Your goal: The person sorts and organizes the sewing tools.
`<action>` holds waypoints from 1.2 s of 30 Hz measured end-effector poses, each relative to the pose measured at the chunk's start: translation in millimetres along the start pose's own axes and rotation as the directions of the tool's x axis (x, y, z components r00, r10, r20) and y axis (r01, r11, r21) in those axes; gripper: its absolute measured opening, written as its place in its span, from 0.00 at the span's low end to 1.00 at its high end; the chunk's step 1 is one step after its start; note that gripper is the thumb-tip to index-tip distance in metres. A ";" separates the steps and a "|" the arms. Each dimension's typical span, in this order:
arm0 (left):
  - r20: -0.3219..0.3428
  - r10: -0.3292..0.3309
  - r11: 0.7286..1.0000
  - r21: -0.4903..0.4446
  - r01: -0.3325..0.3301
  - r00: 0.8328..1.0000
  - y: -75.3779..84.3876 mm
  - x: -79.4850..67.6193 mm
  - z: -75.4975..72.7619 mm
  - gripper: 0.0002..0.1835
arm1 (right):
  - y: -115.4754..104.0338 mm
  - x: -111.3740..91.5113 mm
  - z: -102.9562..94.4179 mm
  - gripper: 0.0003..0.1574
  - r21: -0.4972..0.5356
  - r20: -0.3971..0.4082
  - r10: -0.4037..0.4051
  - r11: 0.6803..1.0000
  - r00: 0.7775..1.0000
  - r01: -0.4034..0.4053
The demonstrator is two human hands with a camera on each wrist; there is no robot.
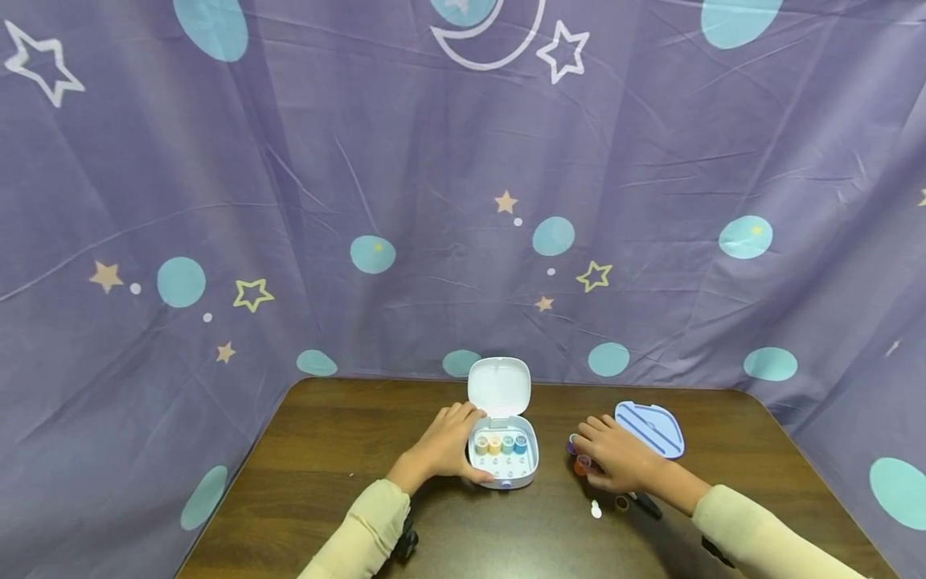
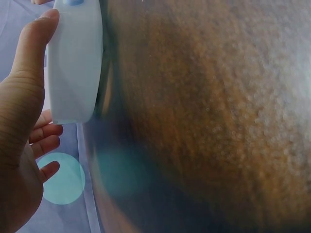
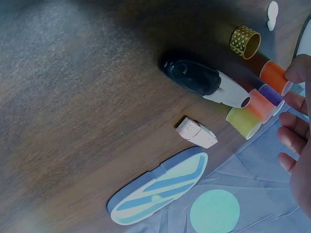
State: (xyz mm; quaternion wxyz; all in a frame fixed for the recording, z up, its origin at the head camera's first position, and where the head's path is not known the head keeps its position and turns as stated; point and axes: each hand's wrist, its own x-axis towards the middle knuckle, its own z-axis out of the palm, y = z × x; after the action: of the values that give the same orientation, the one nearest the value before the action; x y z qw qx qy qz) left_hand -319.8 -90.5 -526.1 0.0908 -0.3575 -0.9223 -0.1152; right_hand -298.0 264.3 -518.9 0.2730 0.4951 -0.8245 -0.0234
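Observation:
A small white sewing box (image 1: pixel 536 458) stands with its lid up, holding a row of several thread spools (image 1: pixel 495 445) behind rows of bare pegs. My left hand (image 1: pixel 450 446) grips its left side, thumb at the front and fingers toward the back; the left wrist view shows the thumb on the box wall (image 2: pixel 75 63). My right hand (image 1: pixel 615 454) is over a group of loose spools. Its thumb and index finger pinch the end of an orange thread spool (image 3: pixel 273 76). Close beside that are a purple spool (image 3: pixel 271 95), a coral spool (image 3: pixel 261 105) and a yellow-green spool (image 3: pixel 241 122).
Right of the box lies a blue-and-white tray-like insert (image 1: pixel 651 430). Around the right hand are a gold thimble (image 3: pixel 245 42), a black-and-white tool (image 3: pixel 194 77), a small white piece (image 3: pixel 272 15) and a folded paper-like strip (image 3: pixel 197 132). A patterned curtain (image 1: pixel 434 161) hangs behind the table.

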 end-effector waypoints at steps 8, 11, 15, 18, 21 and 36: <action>-0.007 -0.006 1.000 0.014 0.006 1.000 1.3 -2.5 0.6 0.57 | -1.4 6.2 -3.8 0.25 0.015 -0.018 0.005 1.000 1.000 -0.004; -0.011 -0.001 1.000 0.023 0.001 1.000 1.4 -3.0 0.9 0.57 | -0.2 8.1 -5.0 0.25 0.019 -0.032 0.005 1.000 0.999 -0.005; -0.011 0.003 1.000 0.029 -0.003 1.000 1.2 -2.8 0.7 0.57 | 3.0 11.3 -6.1 0.25 0.023 -0.050 0.007 1.000 0.999 -0.006; -0.006 -0.003 1.000 0.029 0.003 1.000 0.4 -2.0 0.6 0.57 | 5.5 15.6 -8.4 0.24 0.022 -0.067 0.009 1.000 0.998 -0.008; -0.001 -0.010 1.000 0.024 0.010 1.000 -0.4 -1.0 0.5 0.58 | 5.9 22.7 -13.8 0.23 0.016 -0.086 0.015 1.000 0.996 -0.013; 0.012 -0.008 1.000 -0.004 0.008 1.000 -0.7 -0.7 0.2 0.57 | 3.1 68.8 -34.7 0.14 0.039 -0.125 0.012 0.999 0.992 -0.007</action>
State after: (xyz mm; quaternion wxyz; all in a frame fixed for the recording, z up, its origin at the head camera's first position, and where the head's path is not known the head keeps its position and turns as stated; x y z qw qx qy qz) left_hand -319.7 -91.5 -526.6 0.0840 -0.3547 -0.9240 -0.1152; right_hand -308.9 216.9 -459.1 0.3145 0.4969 -0.8084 0.0249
